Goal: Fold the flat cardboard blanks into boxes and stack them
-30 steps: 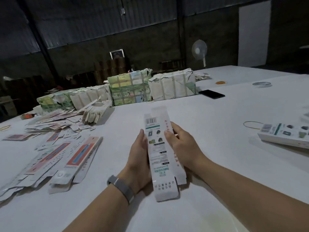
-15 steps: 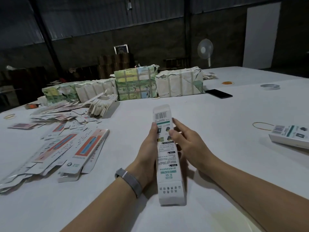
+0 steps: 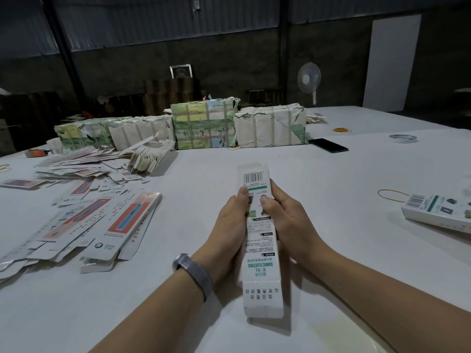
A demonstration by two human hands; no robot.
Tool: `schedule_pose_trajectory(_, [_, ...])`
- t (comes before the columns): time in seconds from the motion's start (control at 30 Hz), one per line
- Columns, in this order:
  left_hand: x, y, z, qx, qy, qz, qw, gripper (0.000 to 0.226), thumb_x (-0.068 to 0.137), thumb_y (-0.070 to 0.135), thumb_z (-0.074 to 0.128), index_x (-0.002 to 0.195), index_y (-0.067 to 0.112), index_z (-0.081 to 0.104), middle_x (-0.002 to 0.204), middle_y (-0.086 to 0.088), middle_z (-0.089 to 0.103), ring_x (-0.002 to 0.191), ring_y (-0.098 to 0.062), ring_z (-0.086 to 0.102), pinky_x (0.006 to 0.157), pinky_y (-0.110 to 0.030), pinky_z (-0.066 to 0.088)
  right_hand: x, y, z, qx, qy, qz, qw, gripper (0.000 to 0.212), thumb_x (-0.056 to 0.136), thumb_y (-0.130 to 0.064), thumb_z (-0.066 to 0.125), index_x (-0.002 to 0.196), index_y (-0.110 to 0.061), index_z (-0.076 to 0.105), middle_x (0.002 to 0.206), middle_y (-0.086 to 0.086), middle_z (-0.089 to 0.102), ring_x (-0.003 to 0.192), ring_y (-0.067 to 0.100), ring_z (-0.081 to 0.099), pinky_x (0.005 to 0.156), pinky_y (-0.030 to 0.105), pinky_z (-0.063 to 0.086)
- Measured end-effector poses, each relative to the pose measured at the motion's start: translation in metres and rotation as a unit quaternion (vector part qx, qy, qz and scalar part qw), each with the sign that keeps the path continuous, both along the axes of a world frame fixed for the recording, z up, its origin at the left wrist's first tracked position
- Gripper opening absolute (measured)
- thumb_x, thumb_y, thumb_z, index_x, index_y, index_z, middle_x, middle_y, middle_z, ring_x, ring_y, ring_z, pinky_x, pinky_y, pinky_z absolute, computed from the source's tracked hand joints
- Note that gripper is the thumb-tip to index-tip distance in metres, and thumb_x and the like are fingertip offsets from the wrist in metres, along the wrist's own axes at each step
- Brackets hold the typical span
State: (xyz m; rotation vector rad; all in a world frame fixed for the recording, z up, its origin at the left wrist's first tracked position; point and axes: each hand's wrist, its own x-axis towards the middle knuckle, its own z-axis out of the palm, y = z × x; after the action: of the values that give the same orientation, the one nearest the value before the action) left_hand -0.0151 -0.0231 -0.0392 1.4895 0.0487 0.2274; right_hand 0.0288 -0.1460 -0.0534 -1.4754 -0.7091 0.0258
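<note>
Lengthwise, the box (image 3: 260,240) points away from the person over the table (image 3: 331,200), clasped between the left hand (image 3: 230,225) and right hand (image 3: 288,220), thumbs on top.

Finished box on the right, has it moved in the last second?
No. The finished box lies just as before against the yellow rubber band, its barcode end just right of the loop. Only the camera view shifted.
</note>
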Motion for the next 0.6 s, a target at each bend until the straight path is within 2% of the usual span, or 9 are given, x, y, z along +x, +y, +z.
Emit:
schedule_pose_trajectory(0.17, [-0.0002,-0.0013,-0.0018,0.004,-0.006,0.011,1.0,0.044,0.104,0.049,0.04,0.116,0.015,0.064,0.09,-0.009,0.077,0.072,-0.019,0.076,0.056,-0.024,0.056,-0.0013,-0.0013,0.0017,0.017,0.034,0.024,0.999,0.037,0.093,-0.031,0.046,0.127,-0.037,0.059,0.116,-0.002,0.073,0.102,0.02,0.071,0.081,0.031,0.057])
schedule_pose_trajectory(0.3, [-0.002,-0.003,-0.0007,-0.016,-0.025,0.005,1.0,0.045,0.098,0.052,0.048,0.115,0.013,0.062,0.088,-0.011,0.076,0.072,-0.024,0.075,0.058,-0.03,0.058,-0.0014,-0.0048,0.0034,0.033,0.033,0.034,0.998,0.038,0.093,-0.034,0.048,0.129,-0.041,0.058,0.112,-0.001,0.074,0.096,0.023,0.073,0.076,0.036,0.061])
schedule_pose_trajectory(0.4, [-0.0021,-0.002,-0.0014,-0.017,-0.042,0.008,0.999,0.045,0.093,0.053,0.052,0.115,0.014,0.061,0.089,-0.008,0.077,0.074,-0.024,0.076,0.058,-0.028,0.059,-0.0018,-0.0059,0.0028,0.048,0.043,0.046,0.997,0.04,0.093,-0.029,0.049,0.131,-0.038,0.057,0.113,0.0,0.074,0.096,0.025,0.073,0.075,0.033,0.06])
schedule_pose_trajectory(0.47, [-0.0001,-0.0019,-0.0038,-0.003,-0.034,0.019,0.999,0.043,0.097,0.051,0.05,0.114,0.014,0.061,0.089,-0.007,0.078,0.075,-0.022,0.076,0.058,-0.027,0.058,-0.001,-0.0059,0.0035,0.049,0.06,0.051,0.996,0.045,0.091,-0.028,0.049,0.134,-0.036,0.056,0.114,0.001,0.074,0.097,0.026,0.073,0.075,0.032,0.06])
schedule_pose_trajectory(0.53, [0.0025,-0.0045,-0.0069,0.007,-0.024,0.018,1.0,0.04,0.102,0.05,0.046,0.113,0.014,0.059,0.094,-0.008,0.077,0.081,-0.022,0.076,0.065,-0.032,0.06,-0.0001,-0.0053,0.0041,0.049,0.07,0.055,0.995,0.047,0.091,-0.026,0.048,0.136,-0.036,0.054,0.117,0.001,0.073,0.098,0.026,0.073,0.075,0.032,0.059])
schedule_pose_trajectory(0.6, [0.0035,-0.0082,-0.0087,0.013,-0.024,0.013,1.0,0.039,0.1,0.054,0.046,0.113,0.02,0.061,0.104,-0.01,0.075,0.09,-0.025,0.076,0.078,-0.042,0.061,0.0005,-0.0043,0.0044,0.048,0.066,0.052,0.995,0.046,0.098,-0.02,0.047,0.141,-0.037,0.05,0.118,0.0,0.073,0.097,0.025,0.073,0.075,0.031,0.059])
